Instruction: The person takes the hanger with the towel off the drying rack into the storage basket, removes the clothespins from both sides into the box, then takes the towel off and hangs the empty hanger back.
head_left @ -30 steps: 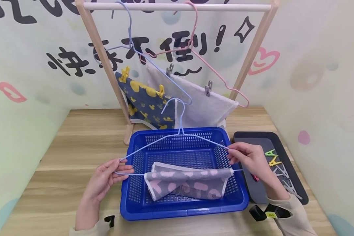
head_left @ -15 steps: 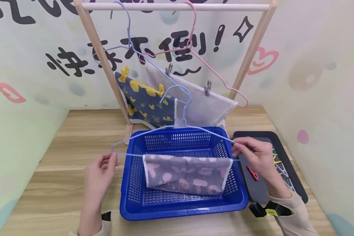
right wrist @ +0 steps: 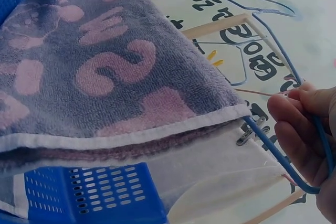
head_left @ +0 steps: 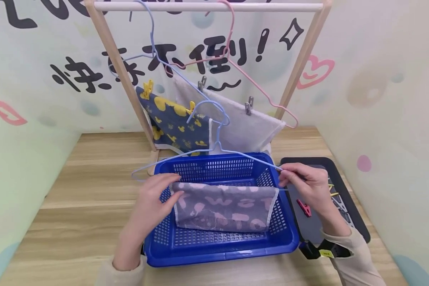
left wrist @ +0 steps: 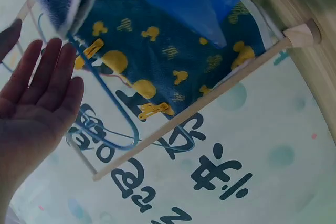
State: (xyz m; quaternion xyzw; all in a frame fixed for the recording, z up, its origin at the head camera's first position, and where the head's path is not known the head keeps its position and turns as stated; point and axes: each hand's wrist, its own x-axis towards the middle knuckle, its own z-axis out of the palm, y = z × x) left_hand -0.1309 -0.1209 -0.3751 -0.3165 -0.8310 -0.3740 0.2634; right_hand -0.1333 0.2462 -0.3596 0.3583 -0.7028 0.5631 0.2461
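Observation:
A light blue wire hanger [head_left: 250,156] is held over the basket, its hook pointing up and left. Folded over its bottom bar hangs a small grey towel [head_left: 221,210] with pink patterns and white edging. My right hand [head_left: 309,184] pinches the hanger's right arm near the corner; the right wrist view shows the blue wire [right wrist: 278,153] running between its fingers. At the towel's top left corner is my left hand [head_left: 153,202], fingers extended and thumb apart. Seen in the left wrist view, this left hand [left wrist: 44,98] has straight fingers beside the hanger's left end.
The blue basket [head_left: 221,255] stands below the towel. Right of it, a dark tray [head_left: 359,214] holds a red clip [head_left: 304,208] and several others. Behind, a wooden rack [head_left: 207,6] carries two hangers with a blue-yellow cloth [head_left: 180,129] and a white cloth [head_left: 236,129] clipped up.
My left hand has let go of the hanger's left end and moved right to the towel's corner. The hanger has risen away from me, and the towel hangs flatter. My right hand keeps its hold.

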